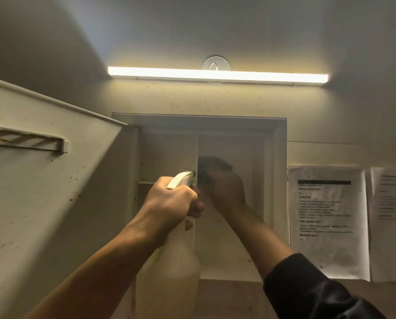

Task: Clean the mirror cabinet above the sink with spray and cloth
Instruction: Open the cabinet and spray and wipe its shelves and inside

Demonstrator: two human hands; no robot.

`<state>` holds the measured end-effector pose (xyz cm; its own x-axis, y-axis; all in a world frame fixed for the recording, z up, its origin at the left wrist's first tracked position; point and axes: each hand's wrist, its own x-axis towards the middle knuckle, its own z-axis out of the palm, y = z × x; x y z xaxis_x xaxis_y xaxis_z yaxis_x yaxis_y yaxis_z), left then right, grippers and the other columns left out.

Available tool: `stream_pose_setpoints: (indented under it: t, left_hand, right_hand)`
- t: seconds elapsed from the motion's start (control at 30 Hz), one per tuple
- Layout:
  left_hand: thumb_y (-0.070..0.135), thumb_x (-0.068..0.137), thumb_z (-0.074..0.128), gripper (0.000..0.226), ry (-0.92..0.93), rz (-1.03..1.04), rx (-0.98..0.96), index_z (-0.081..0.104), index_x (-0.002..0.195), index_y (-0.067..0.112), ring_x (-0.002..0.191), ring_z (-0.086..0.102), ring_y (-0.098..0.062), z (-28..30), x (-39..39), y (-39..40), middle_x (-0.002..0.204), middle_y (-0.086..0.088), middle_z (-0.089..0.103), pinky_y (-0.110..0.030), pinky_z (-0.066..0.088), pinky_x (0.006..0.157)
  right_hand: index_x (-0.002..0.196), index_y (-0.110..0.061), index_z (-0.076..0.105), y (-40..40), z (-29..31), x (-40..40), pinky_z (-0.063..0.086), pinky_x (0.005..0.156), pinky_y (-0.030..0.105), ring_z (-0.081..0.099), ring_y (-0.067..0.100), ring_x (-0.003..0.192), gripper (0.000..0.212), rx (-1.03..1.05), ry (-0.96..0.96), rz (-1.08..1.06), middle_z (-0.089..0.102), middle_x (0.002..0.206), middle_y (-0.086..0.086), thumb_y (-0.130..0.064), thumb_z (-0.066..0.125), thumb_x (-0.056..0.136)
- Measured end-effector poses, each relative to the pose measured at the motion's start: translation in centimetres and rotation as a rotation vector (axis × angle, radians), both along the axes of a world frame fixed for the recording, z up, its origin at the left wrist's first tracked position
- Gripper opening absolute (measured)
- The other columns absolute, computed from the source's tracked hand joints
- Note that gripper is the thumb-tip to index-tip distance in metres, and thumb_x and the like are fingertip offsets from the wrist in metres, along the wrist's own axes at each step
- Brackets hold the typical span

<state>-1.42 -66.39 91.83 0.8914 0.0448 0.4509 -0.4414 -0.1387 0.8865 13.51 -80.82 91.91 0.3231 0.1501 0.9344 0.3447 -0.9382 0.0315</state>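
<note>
A white, box-shaped mirror cabinet stands open on a speckled wall, its inside split by an upright divider into two compartments with flat, matte panels. In the right compartment, a person's right hand presses a dark cloth against the back panel; the cloth shows above and beyond the fingertips, blurred, and the fingers are folded over it, though their exact spread cannot be made out. Just left of that hand, nearly touching it, the left hand is clenched around the neck of a spray bottle, the white nozzle jutting past the knuckles toward the divider. Below the fist hangs the bottle's translucent, rounded plastic body, holding pale liquid. The right forearm ends in a dark, glossy sleeve; the left forearm is bare. Left of both hands, the cabinet door swings outward, its cream surface spotted with brown flecks and fitted with a narrow rail. Above the cabinet glows a long light bar. Right of the hands, printed sheets hang on the wall.
</note>
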Motion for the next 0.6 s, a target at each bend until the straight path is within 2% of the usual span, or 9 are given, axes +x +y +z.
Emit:
stream_pose_setpoints:
  t: [0.1,0.23,0.33,0.4,0.43,0.5,0.53,0.6]
  left_hand:
    - [-0.005,0.082,0.050,0.020,-0.002,-0.007,0.010,0.067,0.088,0.004,0.063,0.068,-0.018,-0.4,0.1,-0.2,0.062,-0.005,0.070,-0.026,0.049,0.051]
    - [-0.001,0.084,0.052,0.028,0.031,-0.014,0.011,0.062,0.109,0.002,0.068,0.070,-0.018,-0.9,0.1,-0.4,0.063,-0.002,0.071,-0.028,0.048,0.053]
    - [-0.002,0.083,0.051,0.029,0.051,-0.011,0.014,0.063,0.110,0.000,0.066,0.070,-0.018,-1.1,-0.1,-0.4,0.065,-0.005,0.072,-0.027,0.047,0.051]
    - [-0.002,0.082,0.051,0.028,0.051,-0.005,0.009,0.064,0.107,0.000,0.066,0.069,-0.019,-1.2,-0.2,-0.2,0.067,-0.006,0.072,-0.027,0.047,0.050]
    - [-0.003,0.081,0.051,0.028,0.048,-0.008,0.010,0.065,0.105,0.000,0.065,0.068,-0.019,-1.2,-0.4,-0.2,0.069,-0.007,0.072,-0.026,0.047,0.050]
    - [-0.003,0.079,0.051,0.029,0.052,-0.010,0.004,0.066,0.103,0.000,0.064,0.067,-0.020,-1.3,-0.3,-0.1,0.070,-0.009,0.071,-0.026,0.047,0.048]
    - [-0.003,0.078,0.051,0.029,0.054,-0.015,0.000,0.065,0.103,0.001,0.064,0.066,-0.020,-1.4,-0.3,-0.1,0.071,-0.009,0.071,-0.025,0.046,0.048]
    - [-0.003,0.079,0.051,0.029,0.052,-0.022,-0.010,0.064,0.105,0.001,0.063,0.067,-0.019,-1.3,-0.3,-0.2,0.071,-0.010,0.071,-0.025,0.046,0.047]
  right_hand:
    - [0.127,-0.035,0.056,-0.8,-4.2,-0.4,0.045,0.071,0.020,0.065,0.013,0.098,0.030,-0.071,0.113,0.072,0.066,0.118,-0.009,-0.029,0.052,0.098]
    - [0.130,-0.035,0.058,-2.2,-8.4,-0.4,0.051,0.093,0.027,0.061,0.015,0.114,0.038,-0.213,0.280,0.122,0.062,0.130,-0.008,-0.019,0.052,0.096]
    - [0.118,-0.030,0.067,-2.6,-6.9,-1.9,0.048,0.086,0.022,0.063,0.015,0.106,0.027,-0.329,0.349,0.111,0.066,0.117,-0.004,-0.023,0.053,0.097]
    - [0.105,-0.024,0.072,-2.5,-4.5,-2.9,0.042,0.077,0.019,0.065,0.017,0.097,0.018,-0.368,0.262,0.104,0.069,0.107,-0.002,-0.020,0.059,0.093]
    - [0.100,-0.022,0.073,-2.7,-3.0,-3.4,0.044,0.077,0.019,0.066,0.019,0.093,0.016,-0.339,0.181,0.094,0.070,0.104,0.001,-0.017,0.061,0.091]
    - [0.101,-0.015,0.073,-2.8,-0.2,-3.2,0.055,0.078,0.028,0.068,0.022,0.091,0.016,-0.257,-0.013,0.081,0.071,0.103,0.006,-0.013,0.060,0.091]
    - [0.104,-0.013,0.073,-2.8,1.1,-3.1,0.057,0.081,0.032,0.068,0.024,0.097,0.019,-0.272,-0.104,0.046,0.071,0.106,0.008,-0.012,0.058,0.092]
    - [0.114,-0.013,0.070,-2.9,3.1,-3.1,0.051,0.091,0.033,0.063,0.025,0.112,0.026,-0.408,-0.096,-0.067,0.068,0.119,0.007,-0.015,0.053,0.094]
